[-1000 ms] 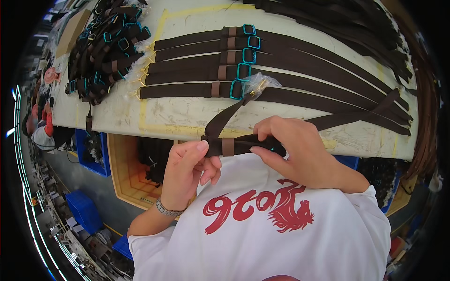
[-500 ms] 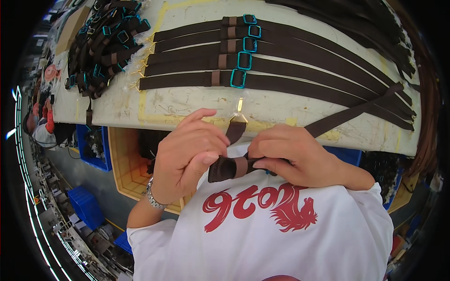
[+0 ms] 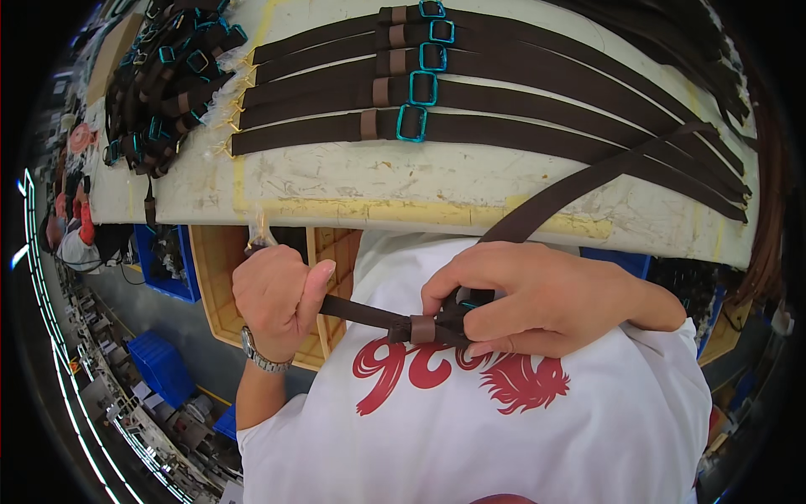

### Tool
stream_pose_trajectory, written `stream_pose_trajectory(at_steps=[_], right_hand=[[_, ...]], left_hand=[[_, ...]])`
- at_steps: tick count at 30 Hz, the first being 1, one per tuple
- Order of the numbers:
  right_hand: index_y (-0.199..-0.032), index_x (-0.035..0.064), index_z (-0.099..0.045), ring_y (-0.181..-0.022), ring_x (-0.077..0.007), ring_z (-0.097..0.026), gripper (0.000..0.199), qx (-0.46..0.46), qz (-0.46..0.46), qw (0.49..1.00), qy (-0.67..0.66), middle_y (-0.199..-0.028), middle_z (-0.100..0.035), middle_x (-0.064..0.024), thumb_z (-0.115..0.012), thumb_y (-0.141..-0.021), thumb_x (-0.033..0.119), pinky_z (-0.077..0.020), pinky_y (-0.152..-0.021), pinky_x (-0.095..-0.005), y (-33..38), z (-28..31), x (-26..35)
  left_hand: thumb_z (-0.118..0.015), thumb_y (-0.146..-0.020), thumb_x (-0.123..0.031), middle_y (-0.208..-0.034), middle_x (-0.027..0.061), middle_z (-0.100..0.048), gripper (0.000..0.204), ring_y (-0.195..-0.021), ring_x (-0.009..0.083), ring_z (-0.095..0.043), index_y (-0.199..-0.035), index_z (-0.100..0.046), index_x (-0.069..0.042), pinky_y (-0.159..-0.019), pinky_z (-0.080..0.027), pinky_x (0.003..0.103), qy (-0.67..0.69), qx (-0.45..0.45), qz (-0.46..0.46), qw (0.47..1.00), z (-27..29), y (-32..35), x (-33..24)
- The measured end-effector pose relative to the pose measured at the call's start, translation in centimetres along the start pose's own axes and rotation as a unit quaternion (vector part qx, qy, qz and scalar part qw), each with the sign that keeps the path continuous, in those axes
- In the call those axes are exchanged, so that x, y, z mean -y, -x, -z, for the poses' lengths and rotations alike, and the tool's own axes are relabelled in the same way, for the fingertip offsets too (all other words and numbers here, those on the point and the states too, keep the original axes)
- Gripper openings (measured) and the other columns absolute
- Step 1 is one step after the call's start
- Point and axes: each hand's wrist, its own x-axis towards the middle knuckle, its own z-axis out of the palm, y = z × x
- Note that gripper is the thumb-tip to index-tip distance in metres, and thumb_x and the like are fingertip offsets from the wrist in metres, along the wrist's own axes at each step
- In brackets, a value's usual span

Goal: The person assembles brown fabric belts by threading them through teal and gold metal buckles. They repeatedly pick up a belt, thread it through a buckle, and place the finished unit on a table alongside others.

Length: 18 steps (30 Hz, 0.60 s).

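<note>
A dark brown webbing strap (image 3: pixel 363 311) is stretched between my hands in front of my shirt. My left hand (image 3: pixel 277 294) is closed round its end, where a gold hook (image 3: pixel 262 225) in clear plastic sticks out above the fist. My right hand (image 3: pixel 537 302) grips the strap beside a lighter brown keeper loop (image 3: pixel 422 328); a teal buckle shows only in part between the fingers. From the right hand the strap's tail (image 3: pixel 554 200) runs up onto the table. Several finished-looking straps with teal buckles (image 3: pixel 411 123) lie side by side there, gold hooks at their left ends.
The worn white table (image 3: pixel 336 181) has yellow tape along its edge. A heap of buckled straps (image 3: pixel 159 92) lies at its left, more dark webbing (image 3: pixel 672 42) at its far right. Below stand a wooden crate (image 3: pixel 210 286) and blue bins (image 3: pixel 159 370). People work at far left.
My left hand has moved left and closed on the hook end, drawing the strap out straight. My right hand has stayed near the keeper loop and buckle. The view has shifted slightly.
</note>
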Motion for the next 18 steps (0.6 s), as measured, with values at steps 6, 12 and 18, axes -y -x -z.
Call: stream_pose_trajectory(at_steps=[6,12,18], right_hand=[[-0.091,-0.0002,-0.066,-0.101,-0.0350,-0.068,0.014,0.017,0.006,1.000,0.026,-0.122,-0.066,-0.0166,-0.079,-0.090,0.006,-0.0561,-0.084,-0.0445,0.5,-0.2,0.1],[-0.091,0.0005,-0.067,-0.096,-0.0345,-0.068,0.014,-0.047,-0.015,0.991,0.122,-0.112,-0.069,-0.0138,-0.079,-0.091,0.008,-0.0561,-0.081,-0.0445,0.2,-0.5,0.5],[-0.097,-0.0032,-0.070,-0.086,-0.0320,-0.064,0.018,-0.088,-0.123,0.986,-0.075,-0.091,-0.070,-0.0131,-0.075,-0.100,0.013,-0.0524,-0.079,-0.0394,-0.2,-0.6,-0.5]], left_hand=[[-0.086,-0.087,-0.038,-0.071,0.0105,-0.061,0.039,-0.063,0.0301,-0.058,-0.087,-0.071,-0.002,-0.059,-0.044,0.038,0.365,0.231,0.154,0.889,-1.6,-0.4,-1.6],[-0.079,-0.096,-0.020,-0.085,0.0117,-0.070,0.019,-0.074,0.0354,-0.066,-0.102,-0.074,-0.003,-0.066,-0.050,0.040,0.389,0.337,0.087,0.853,-1.9,-3.2,-1.8],[-0.080,-0.094,-0.018,-0.091,0.0131,-0.071,0.018,-0.077,0.0350,-0.067,-0.100,-0.073,-0.003,-0.069,-0.053,0.040,0.276,0.180,-0.029,0.944,-3.1,-2.7,-2.7]])
